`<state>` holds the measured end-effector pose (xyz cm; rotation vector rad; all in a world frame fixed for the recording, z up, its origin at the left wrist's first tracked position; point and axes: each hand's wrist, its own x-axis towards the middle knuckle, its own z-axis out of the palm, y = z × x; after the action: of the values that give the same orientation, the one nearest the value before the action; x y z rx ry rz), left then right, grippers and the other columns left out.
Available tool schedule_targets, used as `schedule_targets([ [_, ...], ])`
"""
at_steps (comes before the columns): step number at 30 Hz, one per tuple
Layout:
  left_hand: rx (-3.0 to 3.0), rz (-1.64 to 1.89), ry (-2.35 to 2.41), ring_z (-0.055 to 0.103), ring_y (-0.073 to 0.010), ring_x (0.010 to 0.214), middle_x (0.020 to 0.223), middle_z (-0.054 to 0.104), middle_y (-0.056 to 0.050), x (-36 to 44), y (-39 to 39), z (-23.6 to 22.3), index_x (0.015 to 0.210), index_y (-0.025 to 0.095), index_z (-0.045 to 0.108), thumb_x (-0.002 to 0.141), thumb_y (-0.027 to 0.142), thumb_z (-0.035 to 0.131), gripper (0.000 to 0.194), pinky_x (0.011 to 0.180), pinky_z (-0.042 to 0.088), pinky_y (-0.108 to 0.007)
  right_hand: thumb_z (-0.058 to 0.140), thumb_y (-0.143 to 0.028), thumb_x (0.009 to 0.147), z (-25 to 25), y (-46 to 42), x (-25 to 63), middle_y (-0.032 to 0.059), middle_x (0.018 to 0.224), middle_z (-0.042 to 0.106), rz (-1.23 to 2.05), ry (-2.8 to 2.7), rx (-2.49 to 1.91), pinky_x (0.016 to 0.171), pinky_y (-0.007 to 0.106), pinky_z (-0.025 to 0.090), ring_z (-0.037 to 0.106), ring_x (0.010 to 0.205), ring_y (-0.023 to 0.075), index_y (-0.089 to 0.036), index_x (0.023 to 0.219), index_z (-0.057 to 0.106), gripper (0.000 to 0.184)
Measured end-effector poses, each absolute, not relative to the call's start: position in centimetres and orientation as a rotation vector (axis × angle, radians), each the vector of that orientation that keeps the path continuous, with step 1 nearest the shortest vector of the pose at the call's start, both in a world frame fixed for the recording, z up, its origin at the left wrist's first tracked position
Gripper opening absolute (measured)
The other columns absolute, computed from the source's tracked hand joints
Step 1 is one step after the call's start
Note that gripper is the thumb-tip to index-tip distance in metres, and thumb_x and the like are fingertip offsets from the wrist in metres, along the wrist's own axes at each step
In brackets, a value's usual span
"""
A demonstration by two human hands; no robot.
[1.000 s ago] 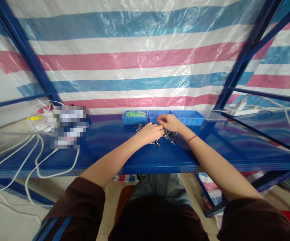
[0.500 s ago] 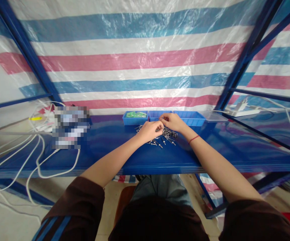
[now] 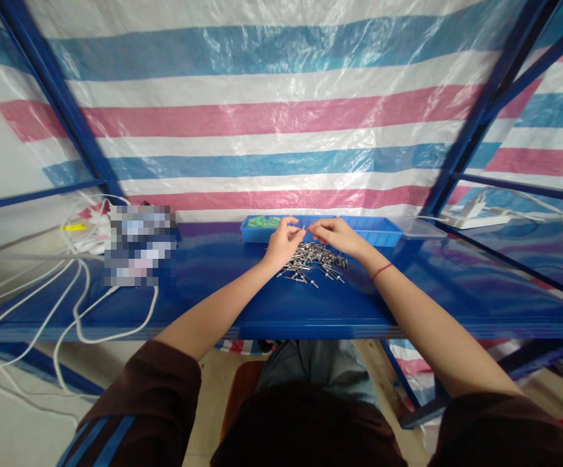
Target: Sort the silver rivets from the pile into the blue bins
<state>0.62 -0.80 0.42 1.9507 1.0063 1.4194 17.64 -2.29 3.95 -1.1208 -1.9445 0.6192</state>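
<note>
A heap of silver blind rivets [image 3: 316, 258] with thin shanks lies on the blue table, just below my hands. My left hand [image 3: 281, 248] is above the heap's left side, its thumb and fingertips closed on one rivet [image 3: 303, 227] that shows as a thin bright pin. Close to it on the right, my right hand [image 3: 337, 235] has its fingers pinched together. What sits in that pinch is too small to make out. Behind both hands stand blue plastic bins: the left bin [image 3: 250, 236] contains green packets, and the middle one is partly hidden by my hands.
The right blue bin [image 3: 381, 237] stands beside a clear plastic lid [image 3: 422, 227]. White cables [image 3: 82, 311] and a blurred-out item [image 3: 140, 246] occupy the table's left. A white power strip [image 3: 479, 217] lies at the right, near the blue frame post [image 3: 471, 130].
My left hand has risen off the heap, turned, and come up to my right fingertips with a rivet. More of the heap shows. The right hand stays nearly in place.
</note>
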Motion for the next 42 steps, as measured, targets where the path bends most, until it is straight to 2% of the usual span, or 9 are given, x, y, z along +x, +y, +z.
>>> schedule_targets([
  [4, 1.929, 1.435, 0.962, 0.065, -0.0132, 0.073, 0.086, 0.069, -0.002, 0.5, -0.9, 0.5, 0.106, 0.02, 0.045, 0.083, 0.018, 0.059, 0.027, 0.074, 0.05, -0.028, 0.06, -0.042, 0.075, 4.1, -2.8, 17.1, 0.0032, 0.072, 0.062, 0.714, -1.869, -1.061, 0.055, 0.025, 0.041, 0.048, 0.057, 0.0099, -0.015, 0.081, 0.066, 0.028],
  [10, 1.958, 1.397, 0.936, 0.066, -0.0138, 0.077, 0.089, 0.07, -0.004, 0.6, -1.4, 0.7, 0.11, 0.017, 0.048, 0.083, 0.019, 0.06, 0.03, 0.077, 0.05, -0.029, 0.062, -0.045, 0.073, 4.0, -2.7, 17.0, 0.001, 0.065, 0.059, 0.689, -1.847, -1.051, 0.057, 0.026, 0.04, 0.048, 0.057, 0.01, -0.014, 0.077, 0.064, 0.031],
  [15, 2.001, 1.284, 0.993, 0.066, -0.0174, 0.089, 0.096, 0.071, -0.009, 0.5, -1.3, 0.9, 0.095, 0.014, 0.062, 0.084, 0.024, 0.06, 0.015, 0.086, 0.049, -0.033, 0.06, -0.038, 0.074, 3.8, -2.4, 16.8, 0.0044, 0.072, 0.065, 0.615, -1.858, -1.006, 0.064, 0.029, 0.044, 0.054, 0.064, 0.0122, -0.013, 0.076, 0.065, 0.025],
  [22, 2.11, 1.206, 0.993, 0.065, -0.0169, 0.084, 0.089, 0.071, -0.004, 0.4, -1.7, 0.9, 0.089, 0.016, 0.066, 0.086, 0.028, 0.057, 0.015, 0.082, 0.049, -0.032, 0.057, -0.035, 0.076, 3.8, -2.4, 16.9, 0.0064, 0.078, 0.069, 0.553, -1.846, -0.992, 0.066, 0.029, 0.046, 0.057, 0.066, 0.0138, -0.013, 0.076, 0.065, 0.023],
  [28, 2.108, 1.21, 1.003, 0.065, -0.0157, 0.079, 0.084, 0.07, -0.003, 0.3, -1.5, 0.8, 0.082, 0.016, 0.062, 0.084, 0.029, 0.059, 0.013, 0.076, 0.049, -0.029, 0.057, -0.037, 0.079, 3.9, -2.9, 16.7, 0.0047, 0.074, 0.067, 0.405, -1.951, -0.981, 0.066, 0.029, 0.045, 0.056, 0.066, 0.0138, -0.014, 0.081, 0.068, 0.026],
  [35, 2.045, 1.266, 1.071, 0.063, -0.0136, 0.074, 0.082, 0.068, -0.004, -0.2, -1.1, 1.3, 0.082, 0.015, 0.062, 0.08, 0.027, 0.063, 0.013, 0.075, 0.05, -0.029, 0.051, -0.032, 0.082, 4.1, -2.9, 17.1, 0.0075, 0.084, 0.07, 0.252, -2.032, -1.056, 0.067, 0.029, 0.044, 0.059, 0.072, 0.0156, -0.014, 0.081, 0.067, 0.024],
  [39, 2.065, 1.298, 1.173, 0.063, -0.0148, 0.074, 0.083, 0.068, -0.004, -0.5, -1.0, 1.5, 0.091, 0.016, 0.063, 0.081, 0.031, 0.062, 0.018, 0.075, 0.05, -0.03, 0.048, -0.031, 0.086, 3.7, -1.8, 17.9, 0.006, 0.078, 0.068, 0.082, -2.107, -1.147, 0.066, 0.028, 0.042, 0.057, 0.068, 0.0153, -0.015, 0.078, 0.067, 0.027],
  [42, 2.11, 1.306, 1.272, 0.064, -0.0153, 0.071, 0.083, 0.069, -0.003, -0.7, -1.0, 1.6, 0.1, 0.017, 0.063, 0.084, 0.032, 0.058, 0.022, 0.074, 0.05, -0.029, 0.046, -0.028, 0.089, 3.4, -0.3, 18.6, 0.009, 0.081, 0.069, -0.149, -1.989, -1.303, 0.072, 0.03, 0.042, 0.058, 0.073, 0.0186, -0.014, 0.084, 0.068, 0.027],
])
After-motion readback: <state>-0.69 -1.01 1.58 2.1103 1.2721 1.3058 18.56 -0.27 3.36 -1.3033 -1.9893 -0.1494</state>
